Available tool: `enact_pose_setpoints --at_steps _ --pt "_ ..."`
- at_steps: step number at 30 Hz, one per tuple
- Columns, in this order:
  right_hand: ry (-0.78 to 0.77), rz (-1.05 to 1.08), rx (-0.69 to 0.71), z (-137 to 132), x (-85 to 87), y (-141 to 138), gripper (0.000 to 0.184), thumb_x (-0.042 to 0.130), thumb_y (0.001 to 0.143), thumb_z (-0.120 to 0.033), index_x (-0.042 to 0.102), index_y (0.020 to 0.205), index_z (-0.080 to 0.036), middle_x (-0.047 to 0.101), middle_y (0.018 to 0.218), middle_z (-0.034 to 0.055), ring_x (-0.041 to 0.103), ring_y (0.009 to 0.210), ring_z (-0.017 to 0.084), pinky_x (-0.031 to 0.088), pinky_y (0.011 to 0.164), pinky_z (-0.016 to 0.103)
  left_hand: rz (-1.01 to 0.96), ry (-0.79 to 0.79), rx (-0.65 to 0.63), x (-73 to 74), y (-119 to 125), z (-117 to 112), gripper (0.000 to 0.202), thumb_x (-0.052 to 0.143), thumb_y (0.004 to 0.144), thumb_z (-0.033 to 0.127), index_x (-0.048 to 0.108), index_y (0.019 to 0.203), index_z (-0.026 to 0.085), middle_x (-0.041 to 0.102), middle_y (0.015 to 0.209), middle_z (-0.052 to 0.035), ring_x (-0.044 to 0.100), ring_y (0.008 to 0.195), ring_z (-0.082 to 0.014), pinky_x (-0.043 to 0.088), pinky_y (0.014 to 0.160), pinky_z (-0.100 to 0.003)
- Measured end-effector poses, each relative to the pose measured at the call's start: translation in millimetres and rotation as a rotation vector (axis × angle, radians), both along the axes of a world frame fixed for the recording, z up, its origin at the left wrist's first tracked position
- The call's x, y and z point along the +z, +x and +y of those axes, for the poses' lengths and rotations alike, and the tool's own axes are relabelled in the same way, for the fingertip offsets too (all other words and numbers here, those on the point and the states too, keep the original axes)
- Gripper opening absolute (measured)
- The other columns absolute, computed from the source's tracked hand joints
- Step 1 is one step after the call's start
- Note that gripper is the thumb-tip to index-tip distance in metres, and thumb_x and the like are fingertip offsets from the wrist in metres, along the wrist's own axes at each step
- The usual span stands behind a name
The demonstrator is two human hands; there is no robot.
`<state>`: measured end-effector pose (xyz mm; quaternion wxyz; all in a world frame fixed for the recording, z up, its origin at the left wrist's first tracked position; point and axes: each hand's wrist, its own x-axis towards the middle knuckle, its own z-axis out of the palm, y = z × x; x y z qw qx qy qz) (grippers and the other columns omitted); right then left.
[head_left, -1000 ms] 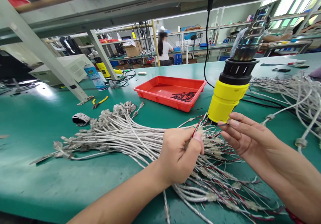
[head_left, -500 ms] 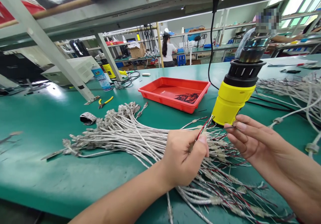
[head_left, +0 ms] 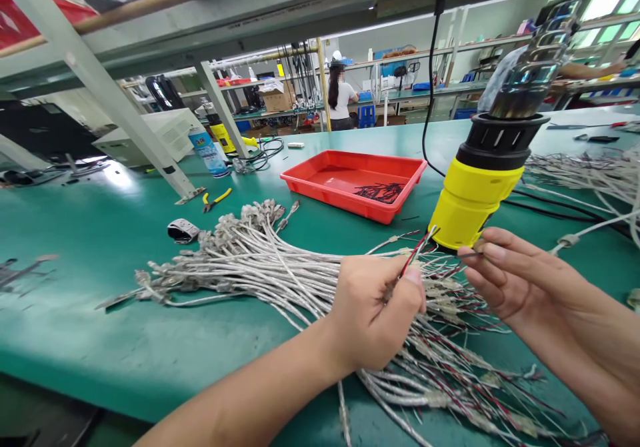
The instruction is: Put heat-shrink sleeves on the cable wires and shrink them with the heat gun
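Note:
My left hand (head_left: 383,310) is closed around a cable, whose stripped end shows red, white and black wires (head_left: 417,252) above the thumb. Between thumb and fingertips, my right hand (head_left: 515,273) pinches a short, thin black heat-shrink tube (head_left: 470,254), just right of those wire ends and apart from them. Below both hands spreads a bundle of pale shielded cables (head_left: 280,270), with plugs at the left and bare coloured wires at the right. Right behind the hands a yellow heat gun (head_left: 475,193) stands nozzle up, tilted in view.
A red tray (head_left: 320,190) holding thin black tubes lies behind the bundle. Yellow-handled cutters (head_left: 216,200), a spray can (head_left: 209,153) and a shelf post (head_left: 120,87) are at the left. More cables (head_left: 590,180) lie at the right. A person (head_left: 341,93) works in the background.
The view has shifted a little, so most things sit slightly further right. Both hands keep their grips, and the gap between the tube and the wires looks about the same.

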<state>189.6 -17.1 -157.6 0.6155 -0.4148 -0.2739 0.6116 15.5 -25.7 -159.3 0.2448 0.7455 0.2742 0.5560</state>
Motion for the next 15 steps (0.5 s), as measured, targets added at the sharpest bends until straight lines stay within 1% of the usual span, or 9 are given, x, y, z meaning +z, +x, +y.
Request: enact_pose_setpoints --at_steps 5,11,15 --pt "-0.015 0.003 -0.009 1.4 0.3 0.1 0.036 0.094 0.048 -0.021 0.073 0.077 -0.021 0.072 0.075 -0.0037 0.073 0.073 0.016 0.061 0.061 0.012 0.033 0.024 -0.006 -0.5 -1.2 -0.4 0.038 0.041 0.094 0.018 0.052 0.059 0.013 0.041 0.045 0.0061 0.039 0.041 -0.0023 0.032 0.047 -0.017" --pt "-0.025 -0.003 0.012 -7.3 9.2 -6.0 0.036 0.094 0.048 -0.022 0.072 0.077 -0.022 0.072 0.071 -0.0045 0.073 0.073 0.014 0.061 0.061 0.011 0.081 0.053 0.041 -3.2 -1.1 -1.5 0.039 0.042 0.094 0.021 0.050 0.056 0.014 0.039 0.044 0.0047 0.038 0.042 -0.0052 0.031 0.048 -0.022" --pt "-0.024 -0.007 -0.005 -4.9 6.8 -5.7 0.038 0.094 0.045 -0.023 0.073 0.076 -0.022 0.072 0.070 -0.0038 0.073 0.071 0.014 0.061 0.059 0.012 0.071 0.040 0.046 -3.0 -0.5 -2.6 0.039 0.042 0.094 0.021 0.050 0.056 0.015 0.040 0.044 0.0044 0.039 0.042 -0.0055 0.032 0.048 -0.022"
